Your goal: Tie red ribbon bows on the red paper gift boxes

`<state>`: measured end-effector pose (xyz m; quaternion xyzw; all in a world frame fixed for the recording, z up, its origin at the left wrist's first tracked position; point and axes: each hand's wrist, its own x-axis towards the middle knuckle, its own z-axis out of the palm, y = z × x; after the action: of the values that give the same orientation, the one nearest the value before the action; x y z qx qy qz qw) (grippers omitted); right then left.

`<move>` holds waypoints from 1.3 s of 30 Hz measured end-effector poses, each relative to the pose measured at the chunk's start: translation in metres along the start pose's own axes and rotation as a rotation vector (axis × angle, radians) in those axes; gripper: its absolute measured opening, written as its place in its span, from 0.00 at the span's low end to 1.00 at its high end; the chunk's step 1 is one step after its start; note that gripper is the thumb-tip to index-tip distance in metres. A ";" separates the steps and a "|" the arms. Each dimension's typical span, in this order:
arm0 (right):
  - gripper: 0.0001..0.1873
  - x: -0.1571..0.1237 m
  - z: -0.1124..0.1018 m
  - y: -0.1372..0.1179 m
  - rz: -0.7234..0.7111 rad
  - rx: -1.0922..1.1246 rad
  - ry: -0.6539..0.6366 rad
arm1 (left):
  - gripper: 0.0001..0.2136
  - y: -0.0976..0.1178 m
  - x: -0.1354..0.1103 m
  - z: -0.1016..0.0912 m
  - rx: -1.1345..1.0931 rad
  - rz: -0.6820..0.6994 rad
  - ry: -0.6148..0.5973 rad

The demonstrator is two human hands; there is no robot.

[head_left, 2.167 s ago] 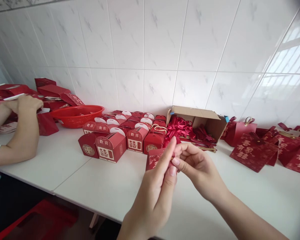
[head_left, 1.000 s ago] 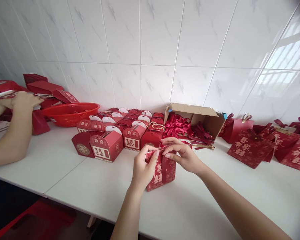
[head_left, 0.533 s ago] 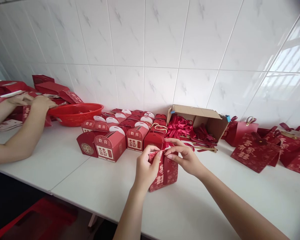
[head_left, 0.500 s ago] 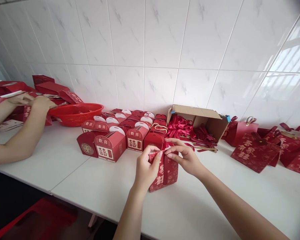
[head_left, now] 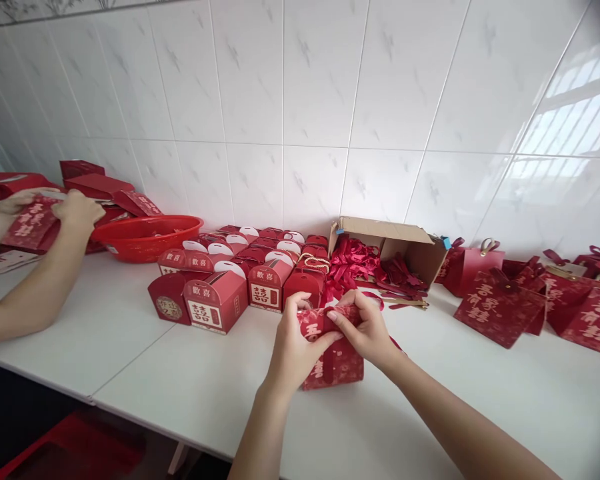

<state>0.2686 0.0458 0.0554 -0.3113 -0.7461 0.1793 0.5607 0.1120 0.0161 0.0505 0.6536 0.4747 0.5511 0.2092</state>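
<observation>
Before the carton (head_left: 383,229), left hand (head_left: 296,343) and right hand (head_left: 369,331) pinch a gift bag (head_left: 349,365), seemingly threading ribbon (head_left: 329,365); next pull needs care.

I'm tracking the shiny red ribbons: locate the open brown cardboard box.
In the head view, the cardboard box sits right of centre before the white tiled wall, between arched red paper boxes on its left and red paper bags on its right.

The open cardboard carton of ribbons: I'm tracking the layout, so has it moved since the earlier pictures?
No. The cardboard carton lines up with the same joint in the tiled wall as before, shifted neither left nor right.
</observation>
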 end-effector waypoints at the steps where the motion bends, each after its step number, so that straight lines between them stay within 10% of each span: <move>1: 0.08 0.001 -0.003 -0.003 -0.050 -0.034 -0.001 | 0.29 0.001 0.000 0.001 0.026 0.026 0.018; 12: 0.10 0.019 -0.048 -0.041 -0.358 -0.274 -0.086 | 0.11 0.030 -0.007 -0.060 0.205 0.041 -0.191; 16: 0.08 0.014 -0.055 -0.056 -0.325 -0.228 -0.404 | 0.03 0.052 -0.016 -0.075 0.034 0.229 0.171; 20: 0.07 0.005 -0.049 -0.077 -0.451 -0.069 -0.457 | 0.12 0.066 -0.021 -0.065 -0.251 0.211 0.519; 31: 0.06 -0.002 -0.050 -0.108 -0.636 -0.050 -0.336 | 0.10 0.067 -0.030 -0.071 -0.284 0.333 -0.216; 39: 0.08 -0.005 -0.055 -0.113 -0.677 -0.044 -0.292 | 0.15 0.073 -0.033 -0.065 -0.176 0.382 -0.143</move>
<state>0.2920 -0.0458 0.1377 -0.0301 -0.8827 0.0100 0.4689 0.0824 -0.0620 0.1116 0.7481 0.2765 0.5724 0.1902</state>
